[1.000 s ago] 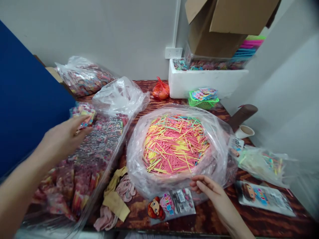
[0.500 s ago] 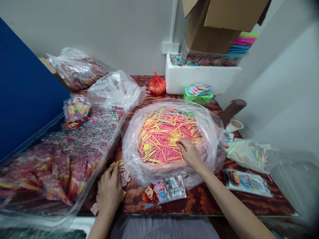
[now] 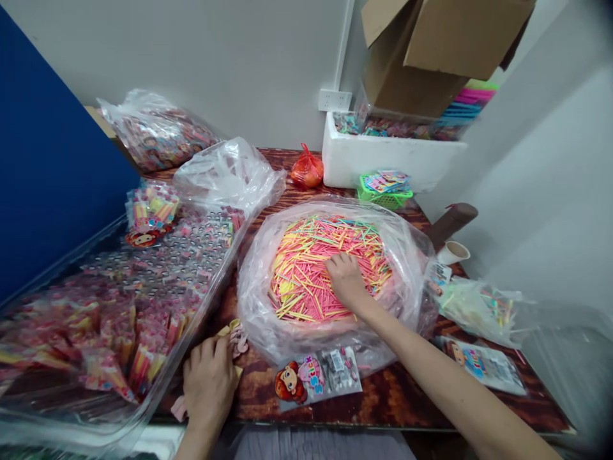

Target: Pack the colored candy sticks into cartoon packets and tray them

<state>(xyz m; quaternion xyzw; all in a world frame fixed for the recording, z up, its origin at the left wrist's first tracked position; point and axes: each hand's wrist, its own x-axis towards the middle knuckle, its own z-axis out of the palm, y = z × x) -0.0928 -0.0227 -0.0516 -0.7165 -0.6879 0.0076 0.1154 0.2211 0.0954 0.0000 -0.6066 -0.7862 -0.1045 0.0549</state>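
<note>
A large clear plastic bag [image 3: 258,300] lies open on the dark red wood-grain table [image 3: 383,396], full of thin pink, yellow and green sticks [image 3: 306,281]. My right hand [image 3: 345,276] is on the pile with its fingers curled down; what its fingertips hold, if anything, is hidden. At the table's front left, my left hand [image 3: 209,377] rests with bent fingers on a yellow and pink cloth [image 3: 238,338]; whether it grips the cloth is unclear. A flat printed packet with a red-haired cartoon figure [image 3: 318,378] lies in front of the bag.
On the left stands a clear tray [image 3: 191,329] of filled packets. Behind are a red bag of fruit [image 3: 307,169], a green basket [image 3: 385,197] and a white foam box [image 3: 393,160]. A brown bottle [image 3: 453,223], paper cup [image 3: 453,253] and more packets [image 3: 486,364] are at right.
My right hand has moved left and slightly up over the sticks, its fingers now lower in the pile. My left hand stays by the cloth. The camera view has shifted slightly.
</note>
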